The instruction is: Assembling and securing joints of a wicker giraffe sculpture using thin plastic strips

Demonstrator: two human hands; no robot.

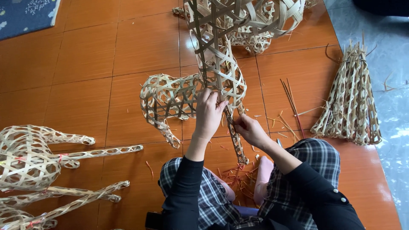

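A woven bamboo animal figure (179,98) of pale open-lattice strips stands on the orange tiled floor in front of me, its neck rising toward the top of the view. My left hand (208,113) grips the lattice where the body meets the neck. My right hand (251,130) pinches a thin bamboo strip beside the figure's front leg (237,147), which reaches down between my knees. Both arms wear black sleeves, and my legs are in plaid trousers.
Another woven bamboo figure (38,166) lies on its side at the left with its legs pointing right. A cone-shaped bundle of woven bamboo (351,98) sits at the right. Loose strips and red scraps (238,174) litter the floor. A blue rug (25,15) fills the top-left corner.
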